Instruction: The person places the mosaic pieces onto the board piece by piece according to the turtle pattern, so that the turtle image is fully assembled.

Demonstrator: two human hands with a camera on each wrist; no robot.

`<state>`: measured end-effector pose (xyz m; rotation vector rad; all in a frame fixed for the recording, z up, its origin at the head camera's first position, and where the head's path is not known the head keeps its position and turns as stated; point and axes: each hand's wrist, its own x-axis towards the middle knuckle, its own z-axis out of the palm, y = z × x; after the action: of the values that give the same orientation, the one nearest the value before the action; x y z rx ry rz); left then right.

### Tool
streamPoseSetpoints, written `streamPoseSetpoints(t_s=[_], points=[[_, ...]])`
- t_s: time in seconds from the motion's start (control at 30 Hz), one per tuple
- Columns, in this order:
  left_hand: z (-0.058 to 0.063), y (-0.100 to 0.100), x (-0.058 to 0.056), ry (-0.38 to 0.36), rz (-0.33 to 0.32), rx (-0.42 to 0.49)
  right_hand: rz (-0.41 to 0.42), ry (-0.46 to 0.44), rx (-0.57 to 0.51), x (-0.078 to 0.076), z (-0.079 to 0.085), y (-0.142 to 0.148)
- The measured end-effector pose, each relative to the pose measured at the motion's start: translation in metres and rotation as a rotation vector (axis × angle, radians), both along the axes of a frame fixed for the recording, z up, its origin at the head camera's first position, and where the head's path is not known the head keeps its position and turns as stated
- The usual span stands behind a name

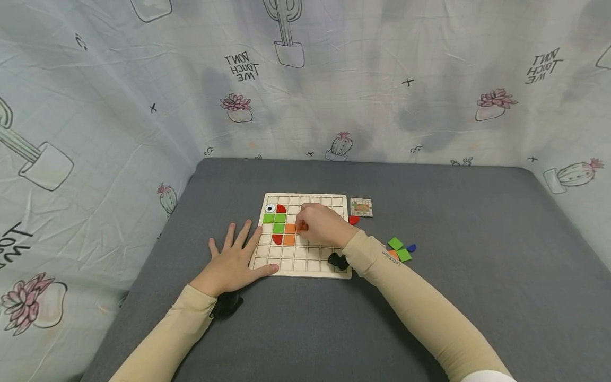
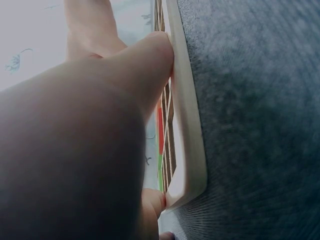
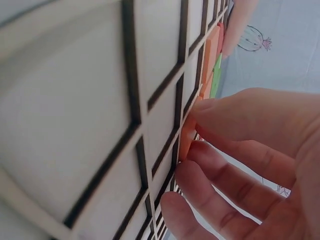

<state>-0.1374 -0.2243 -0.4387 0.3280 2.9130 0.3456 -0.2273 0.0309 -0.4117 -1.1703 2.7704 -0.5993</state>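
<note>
Cropped sleeves (image 1: 164, 334), hands (image 1: 322, 224), pinched orange tile (image 3: 187, 134) — part-hidden

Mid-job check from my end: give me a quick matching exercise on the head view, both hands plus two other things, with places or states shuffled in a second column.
Column one
1. Left hand
2. Right hand
3. Picture card
4. Eye piece

Column two
A. On the board, near its far left corner
B. Holding an orange piece
C. Fingers spread, at the board's left edge
D. On the table, just off the board's right edge

Pairs: 1-C, 2-B, 3-D, 4-A
</note>
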Motion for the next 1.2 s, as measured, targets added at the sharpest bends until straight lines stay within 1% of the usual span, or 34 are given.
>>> streamPoseSetpoints(t_s=[0.1,0.2,0.4,0.77,0.93,1.2], points=[[-0.001,-0.001,0.0,0.0,0.001,-0.003,0.005,-0.004,0.002,0.002,0.001,0.001],[-0.002,-0.002,0.0,0.003,0.001,-0.002,-0.013,-0.005,-0.011,0.005,0.004,0.006],[0.0,-0.001,0.0,0.0,0.002,0.004,-0.089,0.003,-0.052,0.015,0.012,0.025],[0.002,-0.002,0.001,-0.003,-0.004,0.012,-0.19,0.012,-0.103,0.027,0.02,0.066],[0.002,-0.001,0.002,0.004,-0.007,0.012,-0.211,0.051,-0.096,0.031,0.02,0.082],[0.002,-0.001,0.001,0.003,-0.006,0.013,-0.237,0.065,-0.084,0.044,0.015,0.105]])
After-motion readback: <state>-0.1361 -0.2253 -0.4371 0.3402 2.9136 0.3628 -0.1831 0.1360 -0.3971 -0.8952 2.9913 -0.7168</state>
